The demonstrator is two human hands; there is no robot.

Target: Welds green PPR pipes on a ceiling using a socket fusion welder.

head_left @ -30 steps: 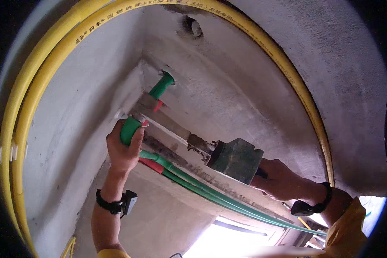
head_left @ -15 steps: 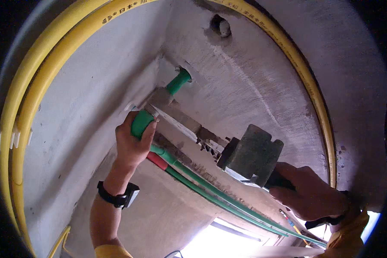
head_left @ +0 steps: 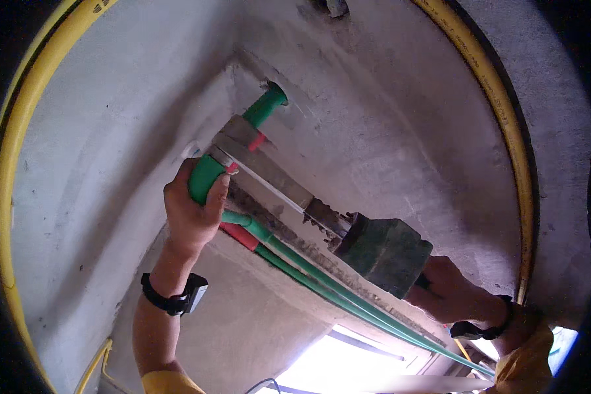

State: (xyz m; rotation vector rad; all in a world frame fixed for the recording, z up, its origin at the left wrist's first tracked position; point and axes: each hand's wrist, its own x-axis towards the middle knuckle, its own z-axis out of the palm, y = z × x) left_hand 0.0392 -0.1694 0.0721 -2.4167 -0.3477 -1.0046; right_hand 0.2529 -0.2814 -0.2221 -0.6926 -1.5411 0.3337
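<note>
My left hand point(head_left: 194, 203) is closed around a green pipe elbow point(head_left: 205, 178), pressed up to the flat heating plate point(head_left: 243, 146) of a pipe welding iron. Gripped in my right hand point(head_left: 450, 285) is the handle of that iron, whose dark boxy body point(head_left: 384, 256) sits to the right of the plate. A green pipe stub point(head_left: 266, 105) comes out of a hole in the wall and meets the plate's far side. Small red pieces show on both faces of the plate. The joints themselves are partly hidden by the plate and my fingers.
Below the iron, long green pipes point(head_left: 335, 289) run toward the lower right, one with a red section point(head_left: 240, 235). Yellow pipes bend along the left point(head_left: 10, 177) and right point(head_left: 505, 125) rims. Grey walls meet in a corner behind the stub. A bright window point(head_left: 341, 361) lies below.
The view has shifted, so the wall and stub sit higher in the picture. The iron's body and my right hand have moved lower against the wall. Both hands keep their holds.
</note>
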